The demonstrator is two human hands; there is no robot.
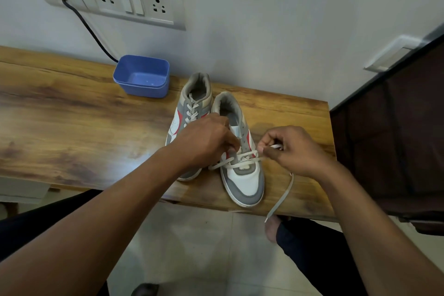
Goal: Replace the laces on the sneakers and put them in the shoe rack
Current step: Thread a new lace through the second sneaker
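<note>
Your bare forearms reach forward over the table, a slab of glossy, streaky brown wood grain. Your left hand curls its fingers down onto the eyelet rows of the nearer sneaker, a white, grey and red low-top with a rounded toe. Your right hand pinches the flat white lace just beside that shoe, and a loose end trails off the table's front edge. The other sneaker stands touching it, fully laced. Behind sits a blue plastic tub, rectangular with rounded corners, its smooth bottom showing.
</note>
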